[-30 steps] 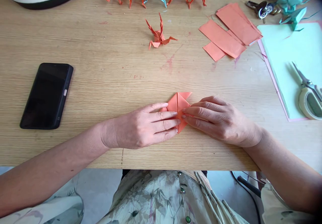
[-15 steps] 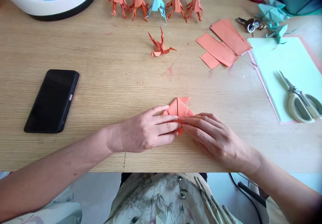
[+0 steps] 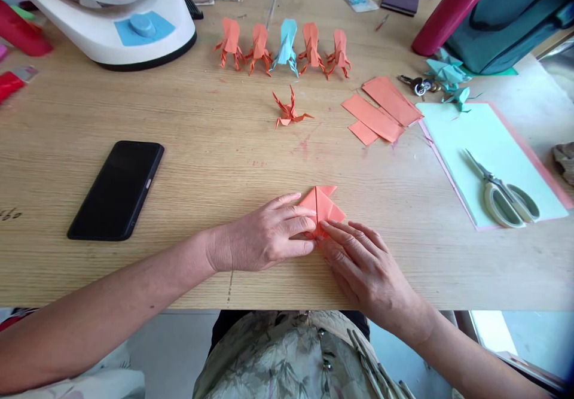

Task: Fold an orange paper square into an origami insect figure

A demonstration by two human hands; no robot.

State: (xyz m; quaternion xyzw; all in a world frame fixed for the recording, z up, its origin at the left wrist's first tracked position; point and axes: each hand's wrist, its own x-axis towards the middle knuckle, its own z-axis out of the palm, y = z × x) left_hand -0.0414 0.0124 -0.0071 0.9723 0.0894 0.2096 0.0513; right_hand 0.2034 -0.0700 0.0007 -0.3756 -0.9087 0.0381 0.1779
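My left hand (image 3: 264, 237) lies flat, fingers stretched out and pressed down on the left half of the orange folded paper (image 3: 323, 206). My right hand (image 3: 365, 270) comes in from the other side, its fingers extended too, tips pushing on the lower edge of the same paper where they almost meet my left fingertips. Neither hand closes around anything; both simply pin the paper to the wooden table (image 3: 215, 148). The paper's pointed upper part sticks out just beyond my fingertips, with a crease running down its middle.

Farther out past my fingers lies a small orange origami figure (image 3: 289, 109) with thin legs, and beyond that stands a row of folded figures (image 3: 282, 45), four orange and one blue. Out to the right of my right hand lie orange paper strips (image 3: 381, 112), then a pale green sheet (image 3: 488, 148) with scissors (image 3: 504, 191) resting on it. Well off to the left of my left hand lies a black phone (image 3: 117, 189), screen dark. Far beyond it sits a white fan base (image 3: 112, 22).
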